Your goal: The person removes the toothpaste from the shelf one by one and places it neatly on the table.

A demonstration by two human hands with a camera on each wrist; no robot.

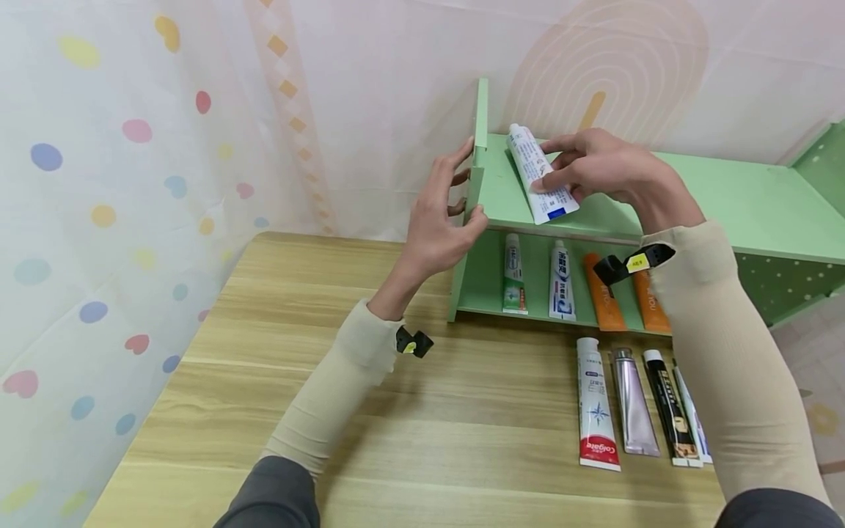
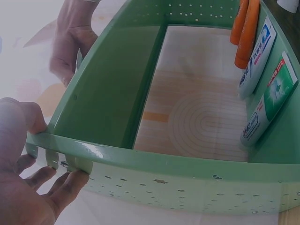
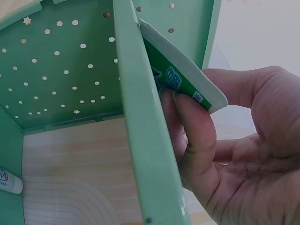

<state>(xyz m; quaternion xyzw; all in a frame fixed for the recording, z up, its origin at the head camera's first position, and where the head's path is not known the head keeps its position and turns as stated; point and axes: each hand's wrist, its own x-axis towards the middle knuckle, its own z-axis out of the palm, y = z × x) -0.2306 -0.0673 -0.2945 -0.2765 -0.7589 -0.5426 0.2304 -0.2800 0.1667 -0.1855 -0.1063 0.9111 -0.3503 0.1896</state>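
A green two-level shelf (image 1: 719, 198) stands against the back wall. At its left end my left hand (image 1: 439, 216) grips the side panel (image 1: 481, 117), thumb on the front edge and fingers along the outer face. Over the left part of the upper board, my right hand (image 1: 597, 169) pinches a white toothpaste tube (image 1: 531, 165), its cap end pointing to the back. In the right wrist view the other face of this toothpaste tube (image 3: 180, 77) shows green, close to the board's edge. Whether the tube touches the board I cannot tell.
On the lower board lie a green-and-white tube (image 1: 513, 275), a white-and-blue tube (image 1: 561, 282) and two orange tubes (image 1: 604, 293). A Colgate tube (image 1: 597, 403), a silvery-pink tube (image 1: 636, 403), a black tube (image 1: 672, 411) and a partly hidden tube lie on the wooden table (image 1: 396, 440).
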